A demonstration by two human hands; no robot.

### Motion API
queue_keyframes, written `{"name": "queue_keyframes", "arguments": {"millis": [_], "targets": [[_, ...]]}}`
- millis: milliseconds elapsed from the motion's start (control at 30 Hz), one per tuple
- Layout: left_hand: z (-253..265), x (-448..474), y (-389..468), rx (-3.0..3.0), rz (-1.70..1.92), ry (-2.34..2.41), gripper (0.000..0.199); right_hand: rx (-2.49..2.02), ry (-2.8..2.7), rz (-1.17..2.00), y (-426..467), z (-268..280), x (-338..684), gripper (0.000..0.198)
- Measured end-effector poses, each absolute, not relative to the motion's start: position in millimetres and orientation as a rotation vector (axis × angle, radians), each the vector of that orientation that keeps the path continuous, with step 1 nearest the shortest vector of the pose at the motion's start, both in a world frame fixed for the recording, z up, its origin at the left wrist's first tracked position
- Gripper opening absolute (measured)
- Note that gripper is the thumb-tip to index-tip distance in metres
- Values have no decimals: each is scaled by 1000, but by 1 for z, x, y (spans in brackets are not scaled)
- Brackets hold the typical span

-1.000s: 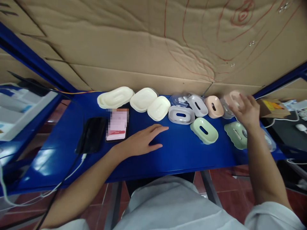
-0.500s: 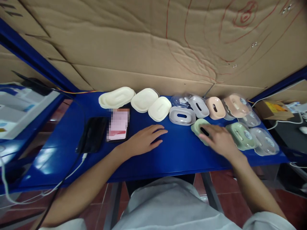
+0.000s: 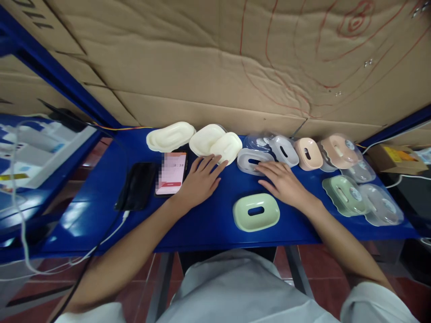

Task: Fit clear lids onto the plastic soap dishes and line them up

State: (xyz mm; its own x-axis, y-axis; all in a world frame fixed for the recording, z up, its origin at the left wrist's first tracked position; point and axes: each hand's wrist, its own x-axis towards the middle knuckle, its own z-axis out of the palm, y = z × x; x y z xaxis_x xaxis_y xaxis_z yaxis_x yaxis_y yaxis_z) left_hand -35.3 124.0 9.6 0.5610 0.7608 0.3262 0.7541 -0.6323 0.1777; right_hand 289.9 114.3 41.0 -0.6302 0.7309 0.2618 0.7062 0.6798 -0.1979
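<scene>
Green soap dish (image 3: 256,212) now at near bench (image 3: 208,224) edge, released. Right hand (image 3: 282,183) moved to grey dish (image 3: 251,160), grip open, empty. Left hand (image 3: 199,180) open, fingertips reaching cream lid (image 3: 226,147).

a phone (image 3: 170,173) and a black case (image 3: 137,185) lie beside each other on the blue table (image 3: 101,215).

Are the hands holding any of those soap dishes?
No. The left hand lies flat by the cream oval plastic lid; the right hand reaches the grey oval plastic soap dish, gripping nothing.
</scene>
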Motion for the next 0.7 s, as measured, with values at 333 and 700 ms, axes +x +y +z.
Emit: {"name": "queue_keyframes", "arguments": {"millis": [333,700], "targets": [[12,-36,119,2793,512,1278,26,-1346,-1943,609,133,35,309,37],[6,-43,118,2584,573,1317,23,-1184,-2466,382,122,44,316,35]]}}
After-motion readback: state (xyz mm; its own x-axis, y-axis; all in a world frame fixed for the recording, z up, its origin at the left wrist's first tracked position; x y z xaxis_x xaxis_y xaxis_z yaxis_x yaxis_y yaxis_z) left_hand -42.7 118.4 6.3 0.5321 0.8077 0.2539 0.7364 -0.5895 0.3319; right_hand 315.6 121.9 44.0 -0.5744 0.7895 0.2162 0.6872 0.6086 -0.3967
